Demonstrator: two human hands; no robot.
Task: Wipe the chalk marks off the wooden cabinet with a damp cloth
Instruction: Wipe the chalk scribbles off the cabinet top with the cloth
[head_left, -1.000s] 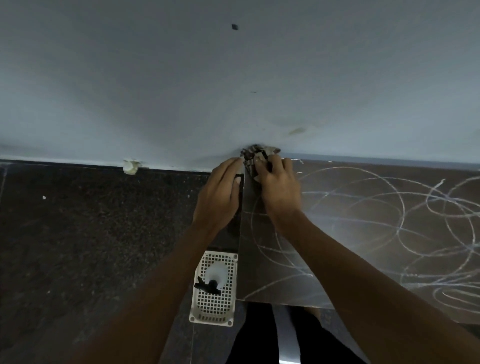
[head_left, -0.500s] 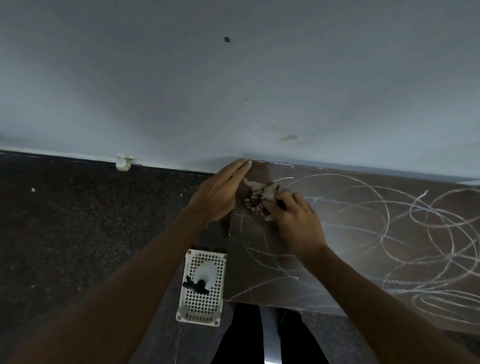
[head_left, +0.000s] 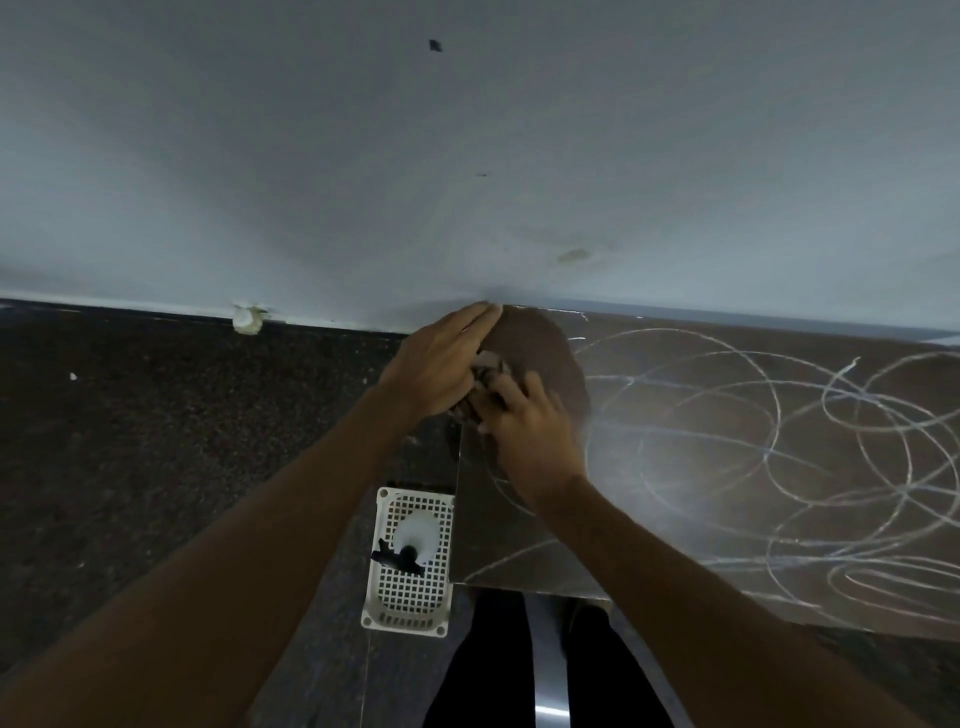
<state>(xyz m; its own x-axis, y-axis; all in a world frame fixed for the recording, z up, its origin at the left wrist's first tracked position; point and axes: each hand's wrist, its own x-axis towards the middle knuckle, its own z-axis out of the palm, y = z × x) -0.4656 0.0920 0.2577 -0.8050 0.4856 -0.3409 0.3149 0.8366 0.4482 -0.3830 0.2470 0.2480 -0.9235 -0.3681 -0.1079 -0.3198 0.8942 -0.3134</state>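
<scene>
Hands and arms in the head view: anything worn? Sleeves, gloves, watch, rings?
Nothing worn that shows. The left hand and right hand have no gloves. The left forearm and right forearm are uncovered up to the frame edge: no sleeves, watch or bands. No rings seen, though some fingers are hidden. Dark trousers show below.
</scene>
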